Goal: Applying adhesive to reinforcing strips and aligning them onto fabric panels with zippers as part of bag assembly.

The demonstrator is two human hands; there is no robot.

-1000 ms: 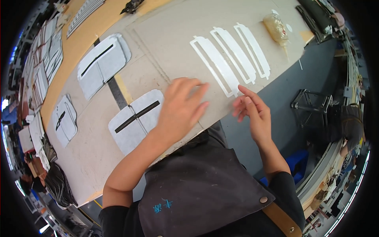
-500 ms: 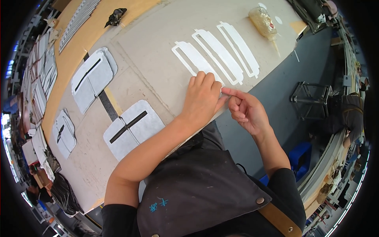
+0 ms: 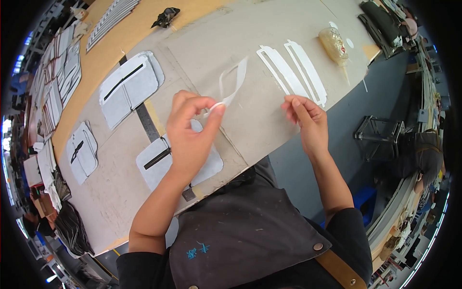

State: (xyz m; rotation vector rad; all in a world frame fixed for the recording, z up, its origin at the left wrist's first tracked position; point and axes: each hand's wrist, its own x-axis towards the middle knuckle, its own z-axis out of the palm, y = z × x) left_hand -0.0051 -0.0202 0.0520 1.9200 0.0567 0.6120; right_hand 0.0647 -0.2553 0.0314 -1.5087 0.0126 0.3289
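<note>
Now, on the head view: the left hand (image 3: 190,126) has thumb and forefinger pinched on a thin white strip (image 3: 240,78), held up over the surface (image 3: 202,55), in from its near edge. Looped and slightly see-through, it looks feather-light and limp, probably easy to crease or tear along the narrow band; the broader part seems the safer place for a gentle grip. Slick or tacky? No telling. Across to the right hand (image 3: 310,120), thumb against bunched fingers at the near edge, by the lower end of a white slotted piece (image 3: 286,73); whether it grips or touches anything, I can't tell. And what's lost: the strip's pinched end is partly behind fingers, its loop blurs, and the left hand and forearm cover the middle of a pale grey panel (image 3: 210,164).
</note>
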